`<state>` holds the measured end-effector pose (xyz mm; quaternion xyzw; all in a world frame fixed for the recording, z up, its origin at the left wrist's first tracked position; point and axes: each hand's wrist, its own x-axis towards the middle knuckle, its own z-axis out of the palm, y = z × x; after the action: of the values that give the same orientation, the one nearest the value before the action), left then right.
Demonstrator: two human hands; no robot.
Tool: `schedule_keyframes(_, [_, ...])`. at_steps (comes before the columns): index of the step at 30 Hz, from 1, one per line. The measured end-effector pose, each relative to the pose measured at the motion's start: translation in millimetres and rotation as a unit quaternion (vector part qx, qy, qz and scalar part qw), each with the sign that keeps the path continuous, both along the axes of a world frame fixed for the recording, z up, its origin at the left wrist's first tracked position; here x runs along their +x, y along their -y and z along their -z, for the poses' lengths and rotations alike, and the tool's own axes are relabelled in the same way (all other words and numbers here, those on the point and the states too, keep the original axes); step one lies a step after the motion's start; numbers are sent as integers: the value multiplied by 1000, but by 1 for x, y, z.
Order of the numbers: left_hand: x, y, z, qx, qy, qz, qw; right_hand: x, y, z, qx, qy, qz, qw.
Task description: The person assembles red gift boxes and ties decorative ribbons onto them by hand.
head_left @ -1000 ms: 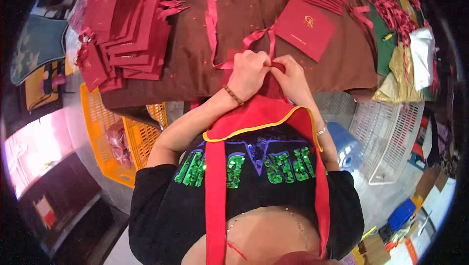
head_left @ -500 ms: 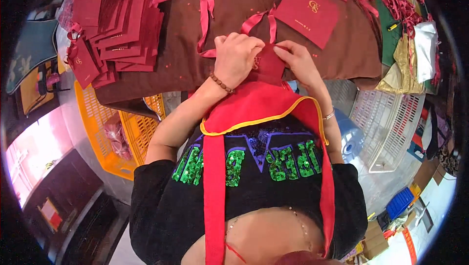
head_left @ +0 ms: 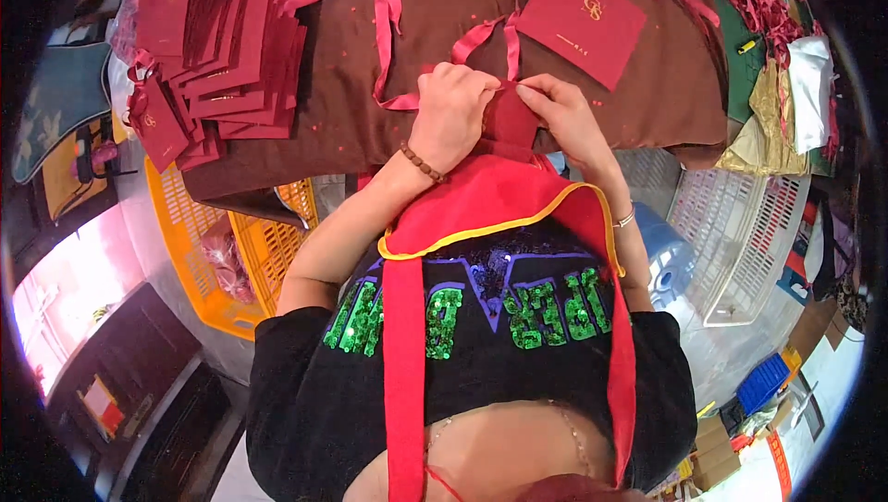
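Observation:
A small dark red gift bag (head_left: 511,124) stands between my hands at the table's near edge, in front of my red apron (head_left: 486,201). My left hand (head_left: 451,111), bent at the knuckles, pinches the bag's top edge from the left. My right hand (head_left: 566,118) pinches the same edge from the right, thumb and forefinger together. Beyond my fingers a pink-red ribbon (head_left: 474,38) rises in a loop from the bag's top. What lies right between the fingertips is too small to make out.
Stacks of red bags (head_left: 250,58) with ribbons lie at left. A flat red bag (head_left: 583,21) lies far right, near another stack. A brown cloth (head_left: 347,58) covers the table. Below stand a yellow crate (head_left: 176,234) and a white crate (head_left: 735,243).
The bag's front has tipped, so its gold print no longer shows. My left hand has shifted slightly right; both hands keep their pinch on the top edge.

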<state>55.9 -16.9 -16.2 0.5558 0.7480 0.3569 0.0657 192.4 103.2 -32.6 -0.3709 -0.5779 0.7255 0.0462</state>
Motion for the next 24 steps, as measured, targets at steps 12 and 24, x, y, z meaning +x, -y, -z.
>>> schedule_keyframes(12, [4, 0, -3, -27, -100, -9, 995, 2, 2, 9, 107, -10, -21, 994])
schedule_keyframes(24, [1, -3, -7, -28, -47, -3, 999, 4, 6, 7, 91, -90, -1, 992])
